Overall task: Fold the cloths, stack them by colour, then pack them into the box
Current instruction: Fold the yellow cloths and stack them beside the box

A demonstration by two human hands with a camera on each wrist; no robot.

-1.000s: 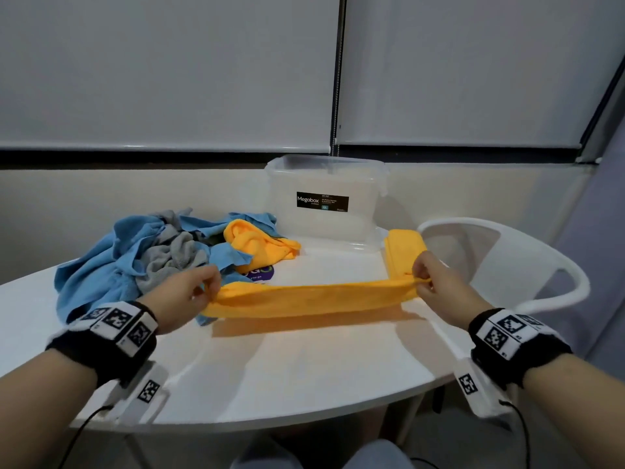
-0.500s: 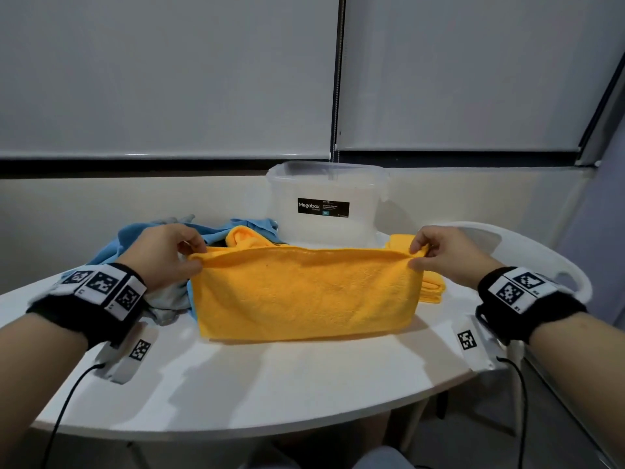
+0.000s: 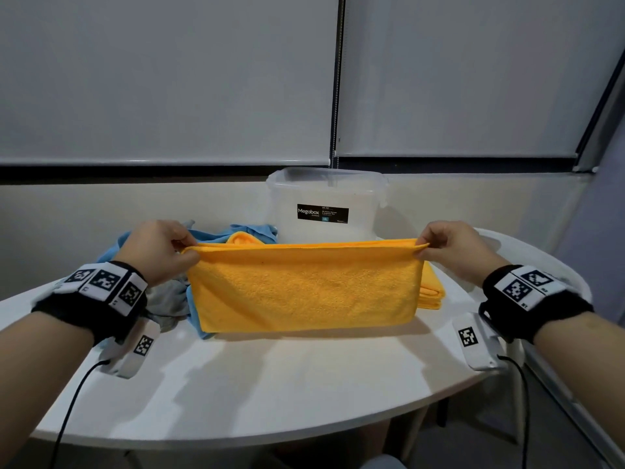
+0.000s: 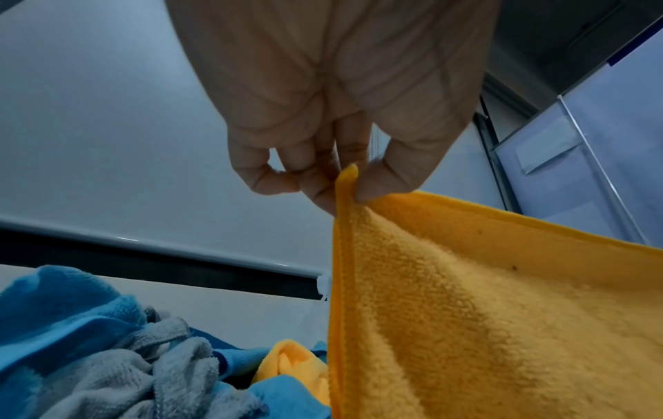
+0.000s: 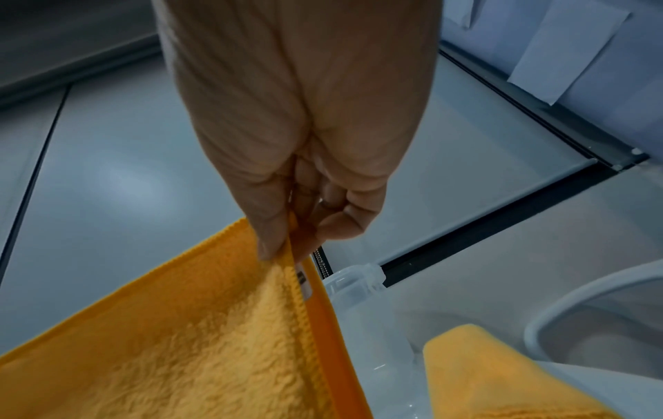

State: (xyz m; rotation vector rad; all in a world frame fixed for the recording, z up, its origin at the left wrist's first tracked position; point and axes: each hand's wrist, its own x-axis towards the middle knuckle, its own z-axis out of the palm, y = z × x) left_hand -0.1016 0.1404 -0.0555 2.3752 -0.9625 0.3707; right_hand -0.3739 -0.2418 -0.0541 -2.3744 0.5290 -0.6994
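Note:
An orange cloth [image 3: 304, 287], doubled over, hangs stretched between my hands above the white table [image 3: 270, 394]. My left hand [image 3: 182, 250] pinches its upper left corner [image 4: 346, 187] between thumb and fingers. My right hand [image 3: 424, 248] pinches the upper right corner [image 5: 287, 249] the same way. Behind the cloth stands the clear plastic box [image 3: 326, 203] with a black label. A folded orange cloth [image 3: 431, 289] lies on the table to the right, partly hidden. A loose heap of blue, grey and orange cloths [image 4: 107, 354] lies at the left.
A white plastic chair [image 5: 592, 311] stands past the table's right edge. A wall with drawn blinds [image 3: 169, 79] runs close behind the box. Cables hang from both wristbands over the table's near edge.
Both hands have lifted the orange cloth from a flat strip on the table up into the air, where it now hangs doubled; since half a second ago it has barely moved.

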